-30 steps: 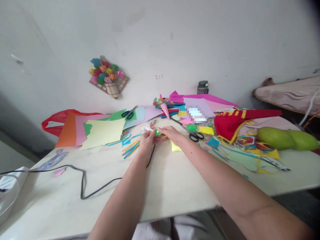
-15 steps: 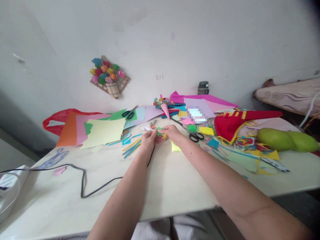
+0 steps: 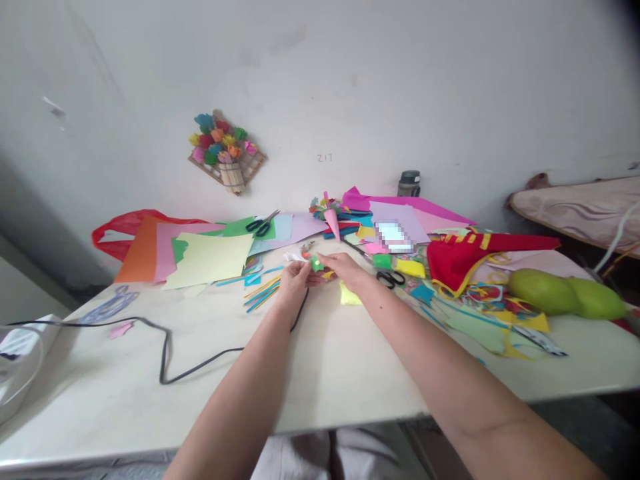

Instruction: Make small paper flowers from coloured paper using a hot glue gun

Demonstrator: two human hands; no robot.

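Observation:
My left hand [image 3: 293,280] and my right hand [image 3: 343,268] meet over the middle of the white table [image 3: 310,373]. Both pinch a small green paper piece [image 3: 316,265] between their fingertips, with bits of yellow and orange paper showing beside it. A yellow paper scrap [image 3: 350,295] lies just under my right wrist. Thin blue and yellow paper strips [image 3: 261,293] lie to the left of my left hand.
Coloured paper sheets [image 3: 207,257] and black scissors [image 3: 260,225] lie at the back left, more scissors [image 3: 393,278] to the right. A black cable [image 3: 165,353] crosses the table. Red cloth [image 3: 465,257], green fruits [image 3: 565,293] and paper scraps crowd the right. A paper-flower decoration [image 3: 225,150] hangs on the wall.
Both hands stay together on the green piece with small finger movements. The view has shifted slightly, so everything sits a little lower and to the right.

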